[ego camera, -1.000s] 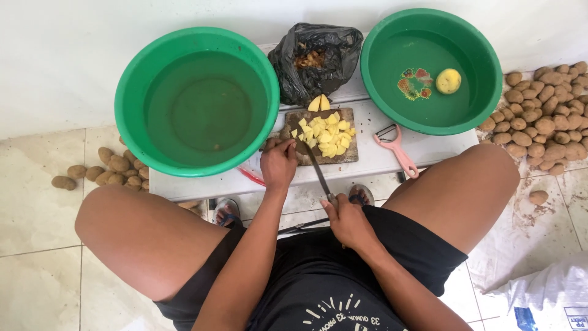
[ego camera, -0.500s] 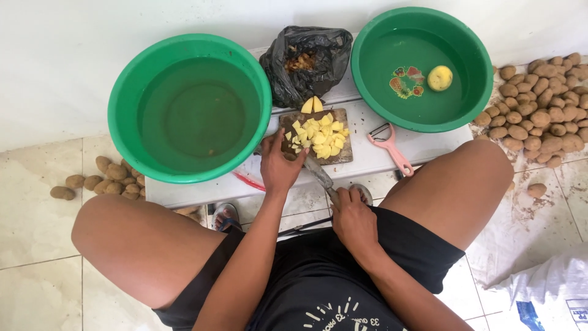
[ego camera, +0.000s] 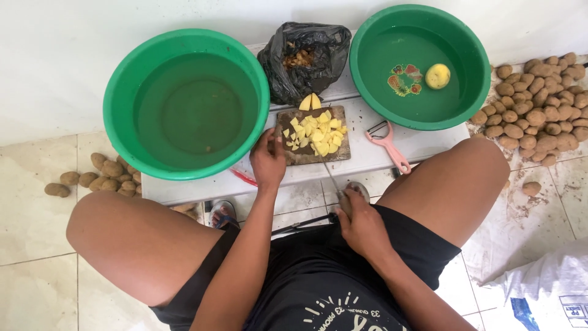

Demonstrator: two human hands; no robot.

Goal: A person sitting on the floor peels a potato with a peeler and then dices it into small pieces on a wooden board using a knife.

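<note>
Now knife (ego camera: 331, 178) in right hand (ego camera: 361, 224), board (ego camera: 313, 136) ahead

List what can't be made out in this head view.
- Knife: handle buried in the right hand.
- Black bag: contents mostly hidden by its folds.
- Cutting board: near-left corner covered by the left hand.
- White sack: cut off by the frame's corner.

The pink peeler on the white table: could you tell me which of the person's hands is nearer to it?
Right. The right hand, holding a knife, is just below the pink peeler; the left hand is across the cutting board from it.
</note>
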